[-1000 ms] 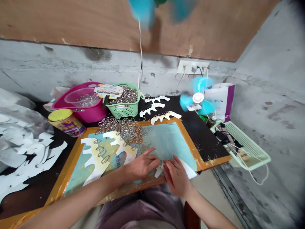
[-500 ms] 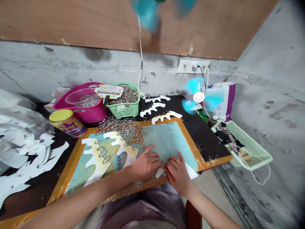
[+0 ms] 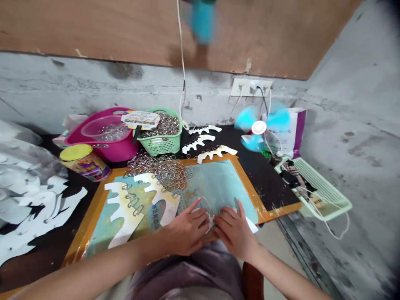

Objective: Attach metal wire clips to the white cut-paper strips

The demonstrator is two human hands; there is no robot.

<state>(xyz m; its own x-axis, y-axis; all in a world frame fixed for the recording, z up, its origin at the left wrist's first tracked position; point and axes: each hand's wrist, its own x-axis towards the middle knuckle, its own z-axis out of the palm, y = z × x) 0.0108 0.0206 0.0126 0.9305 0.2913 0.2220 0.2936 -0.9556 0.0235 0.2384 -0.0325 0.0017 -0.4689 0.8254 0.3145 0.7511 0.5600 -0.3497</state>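
Pinching the white card cutout (image 3: 251,225) at the near edge of the board (image 3: 250,183) with fingertips of left hand (image 3: 187,231) and right hand (image 3: 236,233), seemingly fitting a metal ring (image 3: 211,214); calls next for steady, fine threading.

You face a stained grey concrete wall (image 3: 93,91) under a brown plywood panel (image 3: 109,29) — a white socket strip (image 3: 251,87) sits just below it.

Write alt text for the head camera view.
Two bare hands, left hand and right hand, meet on a white card cutout at the near edge of an orange-framed board. Behind lie a heap of metal rings, a green basket and a blue fan.
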